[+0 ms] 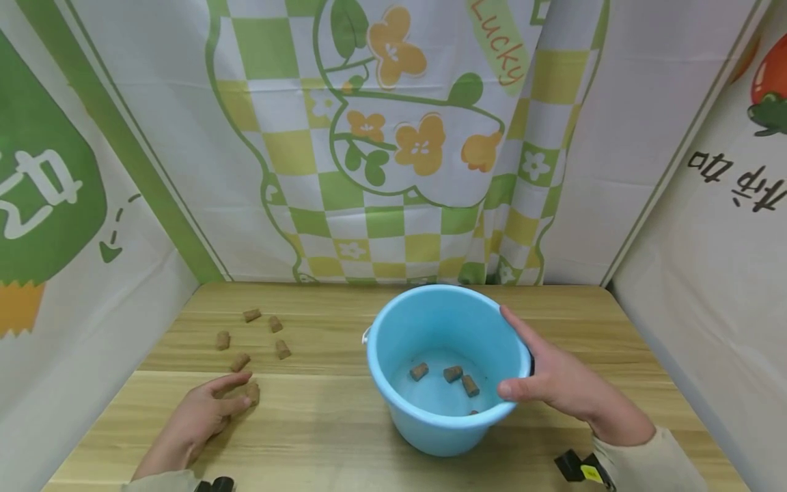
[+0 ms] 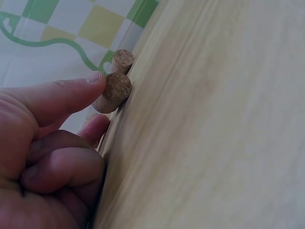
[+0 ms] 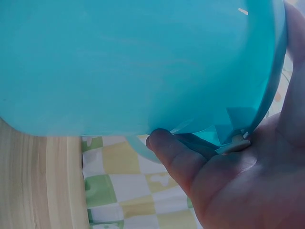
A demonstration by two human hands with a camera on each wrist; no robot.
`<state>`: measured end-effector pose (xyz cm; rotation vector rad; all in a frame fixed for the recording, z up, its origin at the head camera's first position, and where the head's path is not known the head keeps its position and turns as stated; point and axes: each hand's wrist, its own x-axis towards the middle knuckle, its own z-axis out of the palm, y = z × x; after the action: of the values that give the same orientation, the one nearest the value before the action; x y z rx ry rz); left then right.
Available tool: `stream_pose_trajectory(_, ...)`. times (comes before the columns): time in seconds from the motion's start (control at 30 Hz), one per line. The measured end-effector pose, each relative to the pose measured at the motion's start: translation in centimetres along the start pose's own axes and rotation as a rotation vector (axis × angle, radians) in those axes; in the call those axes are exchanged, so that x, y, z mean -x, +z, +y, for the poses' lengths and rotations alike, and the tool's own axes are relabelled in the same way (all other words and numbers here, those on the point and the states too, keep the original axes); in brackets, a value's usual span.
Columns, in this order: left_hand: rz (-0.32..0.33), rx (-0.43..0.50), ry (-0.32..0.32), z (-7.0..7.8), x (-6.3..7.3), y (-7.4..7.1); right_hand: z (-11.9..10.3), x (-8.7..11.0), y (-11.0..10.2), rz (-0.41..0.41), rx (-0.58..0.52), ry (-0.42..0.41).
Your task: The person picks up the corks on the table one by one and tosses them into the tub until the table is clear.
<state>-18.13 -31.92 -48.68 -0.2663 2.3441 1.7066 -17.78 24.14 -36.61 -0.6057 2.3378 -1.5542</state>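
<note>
Over the left of the table, my left hand (image 1: 199, 413) reaches to a small brown cork (image 1: 253, 393). In the left wrist view the thumb tip touches the cork (image 2: 116, 88) as it lies on the wood; the index fingertip stands close by, with a slight gap. My other left fingers are curled under. My right hand (image 1: 565, 379) grips the right rim of a light blue bucket (image 1: 443, 434), thumb over the rim. Several corks lie on the bucket's bottom, one of them a cork (image 1: 470, 385) near the middle; the front wall partly hides another.
Several more corks lie scattered at the back left, among them a cork (image 1: 282, 349) and a cork (image 1: 240, 362). The wooden table (image 1: 320, 410) ends at a patterned curtain (image 1: 393, 225) behind, with cloth walls on both sides. A white handle joint (image 3: 233, 145) sits by my right palm.
</note>
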Motion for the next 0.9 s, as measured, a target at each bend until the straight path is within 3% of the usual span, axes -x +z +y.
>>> stream_pose_trajectory(0.2,-0.029,-0.031,-0.016,0.2,-0.1,0.1,0.1,-0.1,-0.1,-0.009,-0.014,-0.013)
stream_pose_trajectory(0.43,0.027,-0.331,0.092,1.1,-0.1,0.4,0.1,-0.2,-0.1,-0.013,-0.041,-0.021)
stream_pose_trajectory(0.57,0.053,-0.420,0.084,1.3,-0.1,0.2,0.0,-0.2,0.0,-0.023,-0.062,-0.016)
stream_pose_trajectory(0.77,0.110,-0.381,0.074,1.2,0.1,0.1,0.0,-0.2,0.0,-0.007,-0.021,-0.021)
stream_pose_trajectory(0.9,0.115,-0.329,0.073,1.1,0.3,0.2,0.0,-0.2,0.0,0.003,0.001,-0.021)
